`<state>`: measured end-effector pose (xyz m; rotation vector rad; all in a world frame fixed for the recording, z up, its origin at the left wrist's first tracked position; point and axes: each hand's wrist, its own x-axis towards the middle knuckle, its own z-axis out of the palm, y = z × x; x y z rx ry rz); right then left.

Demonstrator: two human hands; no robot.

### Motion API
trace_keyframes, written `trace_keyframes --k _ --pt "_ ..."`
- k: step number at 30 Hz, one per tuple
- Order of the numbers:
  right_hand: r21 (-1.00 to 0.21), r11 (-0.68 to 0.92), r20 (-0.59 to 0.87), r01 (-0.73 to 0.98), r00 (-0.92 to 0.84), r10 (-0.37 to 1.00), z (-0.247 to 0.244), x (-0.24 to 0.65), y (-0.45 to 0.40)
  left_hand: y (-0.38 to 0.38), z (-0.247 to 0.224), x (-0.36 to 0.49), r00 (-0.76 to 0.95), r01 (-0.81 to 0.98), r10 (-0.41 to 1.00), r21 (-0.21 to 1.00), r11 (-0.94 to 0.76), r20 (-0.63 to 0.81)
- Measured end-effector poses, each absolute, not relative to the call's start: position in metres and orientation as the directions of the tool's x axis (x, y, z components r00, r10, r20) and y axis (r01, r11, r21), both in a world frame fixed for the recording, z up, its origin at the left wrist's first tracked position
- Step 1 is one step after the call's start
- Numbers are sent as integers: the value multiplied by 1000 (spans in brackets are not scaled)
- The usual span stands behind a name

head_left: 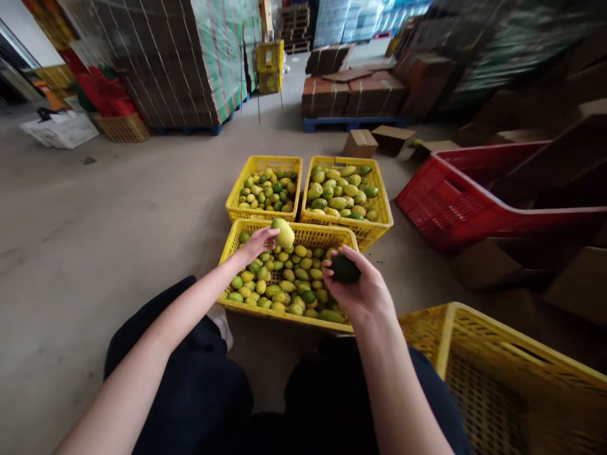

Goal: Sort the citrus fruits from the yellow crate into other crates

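At 10 o'clock from the near yellow crate (313, 236), far across the floor (123, 215), sits a white bag-like container (64, 133), and just right of it a wicker basket (124, 128) holds red material (107, 91). A tall wrapped stack (161, 69) stands at 11 o'clock. At the crate's 8 o'clock corner rests a light-coloured shoe (222, 325). The left hand (260, 245) reaches over the crate's 11 o'clock side, fingertips closed on a pale yellow-green fruit (283, 233) raised above the pile. Just beyond, also at 11 o'clock, the far-left yellow crate (265, 215) contains small green and yellow fruits (265, 189). Similar fruits (303, 274) spread through the near crate. At 1 o'clock the far-right yellow crate (367, 235) is filled with larger-looking ones (339, 202). The right hand (364, 287), at the near crate's 3 o'clock edge, cups a dark green fruit (345, 269), fingers curled around it. Behind, at 1 o'clock, brown boxes (374, 95) lie on a blue pallet (351, 123). A red crate (436, 215) stands at 2 o'clock, and a large yellow crate (427, 328) at 4 o'clock.
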<state>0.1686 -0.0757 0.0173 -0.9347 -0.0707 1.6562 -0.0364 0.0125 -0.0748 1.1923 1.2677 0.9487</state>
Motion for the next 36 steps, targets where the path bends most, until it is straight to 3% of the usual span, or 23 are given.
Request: trace_keyframes --k 2,5,10,15,20,30,36 --pt "-520 -323 -533 -791 5 846 17 167 -75 -1 -37 -37 189 -265 966 939 221 -174" --pt "-545 -317 -525 -777 21 851 17 161 -71 -29 8 -40 356 -596 918 715 365 -172" --pt "-498 -345 -495 -795 -66 866 15 144 -66 -59 23 -45 407 -773 871 405 489 -276" --pt "-418 -447 -417 -791 -270 868 9 127 -68 -55 9 -46 304 -880 886 253 402 -350" --pt "-455 -432 -397 -779 -257 881 7 119 -64 -59 21 -31 327 -876 895 259 408 -304" --pt "-416 -424 -450 -804 -223 865 -1 110 -60 -54 41 -4 370 -782 891 429 452 -264" --pt "-422 -434 -460 -796 -225 859 -1 109 -63 -53 39 -3 233 -736 922 563 375 -310"
